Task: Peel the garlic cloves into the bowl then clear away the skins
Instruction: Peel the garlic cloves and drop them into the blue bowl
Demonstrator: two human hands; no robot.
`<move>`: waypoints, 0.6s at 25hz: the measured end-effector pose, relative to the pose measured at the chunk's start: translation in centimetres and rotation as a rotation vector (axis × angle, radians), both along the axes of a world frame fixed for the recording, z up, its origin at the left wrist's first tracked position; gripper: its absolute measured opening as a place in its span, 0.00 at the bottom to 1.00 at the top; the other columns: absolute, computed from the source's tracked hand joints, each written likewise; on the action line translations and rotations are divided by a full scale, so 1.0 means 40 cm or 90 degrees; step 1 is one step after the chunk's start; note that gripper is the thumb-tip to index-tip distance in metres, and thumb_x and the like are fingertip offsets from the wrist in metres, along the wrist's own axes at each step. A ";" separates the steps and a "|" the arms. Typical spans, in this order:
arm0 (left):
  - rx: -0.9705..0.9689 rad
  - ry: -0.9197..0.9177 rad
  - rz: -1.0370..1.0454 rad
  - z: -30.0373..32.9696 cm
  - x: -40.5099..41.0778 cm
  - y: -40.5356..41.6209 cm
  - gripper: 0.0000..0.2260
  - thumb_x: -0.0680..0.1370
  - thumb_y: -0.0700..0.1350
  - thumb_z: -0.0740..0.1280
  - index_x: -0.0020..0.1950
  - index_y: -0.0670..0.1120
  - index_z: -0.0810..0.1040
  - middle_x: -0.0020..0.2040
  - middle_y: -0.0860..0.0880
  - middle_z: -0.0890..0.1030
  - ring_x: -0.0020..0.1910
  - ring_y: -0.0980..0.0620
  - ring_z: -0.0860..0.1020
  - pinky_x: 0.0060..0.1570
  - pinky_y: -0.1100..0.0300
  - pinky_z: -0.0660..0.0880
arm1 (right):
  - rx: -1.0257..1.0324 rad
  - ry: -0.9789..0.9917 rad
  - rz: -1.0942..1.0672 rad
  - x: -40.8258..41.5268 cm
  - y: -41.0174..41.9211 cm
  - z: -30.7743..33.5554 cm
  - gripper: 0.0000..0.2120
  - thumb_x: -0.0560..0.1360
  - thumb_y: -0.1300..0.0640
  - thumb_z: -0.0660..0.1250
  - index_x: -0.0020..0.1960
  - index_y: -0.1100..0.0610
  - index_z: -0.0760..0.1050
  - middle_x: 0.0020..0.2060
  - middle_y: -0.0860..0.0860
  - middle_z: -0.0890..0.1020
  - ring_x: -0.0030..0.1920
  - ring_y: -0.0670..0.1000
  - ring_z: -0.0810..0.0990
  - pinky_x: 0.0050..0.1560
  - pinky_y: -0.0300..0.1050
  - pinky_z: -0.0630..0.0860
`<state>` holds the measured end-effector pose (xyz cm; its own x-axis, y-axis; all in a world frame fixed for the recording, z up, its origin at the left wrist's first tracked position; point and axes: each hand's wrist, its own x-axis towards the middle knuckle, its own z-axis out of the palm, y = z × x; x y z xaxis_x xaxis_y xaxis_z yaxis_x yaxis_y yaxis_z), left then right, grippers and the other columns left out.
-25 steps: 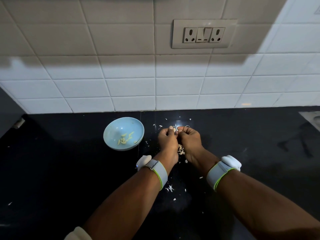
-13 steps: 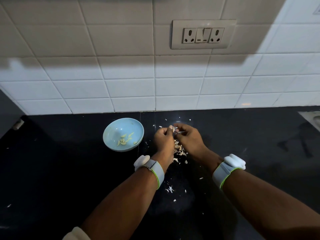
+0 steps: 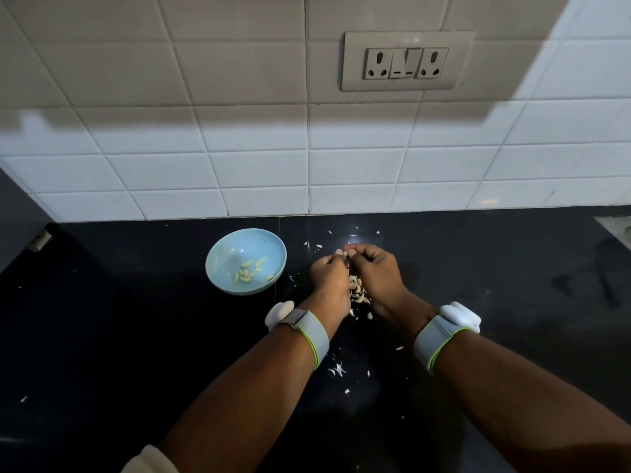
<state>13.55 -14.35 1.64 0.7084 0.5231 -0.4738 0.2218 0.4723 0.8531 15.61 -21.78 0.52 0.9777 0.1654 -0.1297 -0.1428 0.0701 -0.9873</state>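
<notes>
Just right of the bowl [image 3: 222, 268], above the skin pile [image 3: 356, 288], my left hand [image 3: 329, 273] and right hand [image 3: 375, 269] pinch one garlic clove [image 3: 344, 254] between curled fingertips. It's light, firm, papery-slick; I'd catch the skin at its tip.

No text, label, brand or number can be read anywhere.
</notes>
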 end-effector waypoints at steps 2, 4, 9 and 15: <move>0.013 0.004 -0.037 0.006 0.000 -0.002 0.15 0.85 0.44 0.61 0.39 0.45 0.74 0.31 0.50 0.72 0.22 0.57 0.67 0.18 0.70 0.59 | 0.143 0.108 0.024 -0.001 0.000 0.005 0.08 0.82 0.64 0.65 0.52 0.60 0.83 0.37 0.56 0.81 0.37 0.53 0.79 0.41 0.46 0.80; 0.017 0.011 -0.075 0.015 0.003 -0.003 0.14 0.86 0.44 0.57 0.41 0.47 0.73 0.31 0.50 0.71 0.23 0.57 0.66 0.18 0.69 0.58 | 0.182 0.140 0.036 0.000 -0.007 0.011 0.08 0.83 0.63 0.64 0.53 0.59 0.83 0.38 0.57 0.81 0.35 0.51 0.78 0.35 0.45 0.78; 0.123 0.016 -0.104 0.005 0.004 0.025 0.16 0.84 0.47 0.61 0.36 0.47 0.75 0.24 0.54 0.72 0.19 0.59 0.67 0.21 0.66 0.61 | 0.148 0.092 0.025 0.022 -0.027 0.019 0.07 0.81 0.65 0.67 0.58 0.66 0.80 0.41 0.57 0.84 0.37 0.49 0.79 0.38 0.41 0.77; 0.170 -0.032 -0.106 -0.010 0.006 0.051 0.06 0.82 0.42 0.65 0.56 0.52 0.78 0.42 0.53 0.78 0.39 0.54 0.76 0.37 0.58 0.73 | 0.103 0.058 0.023 0.034 -0.043 0.032 0.06 0.80 0.65 0.69 0.56 0.66 0.80 0.43 0.58 0.85 0.36 0.49 0.81 0.38 0.42 0.79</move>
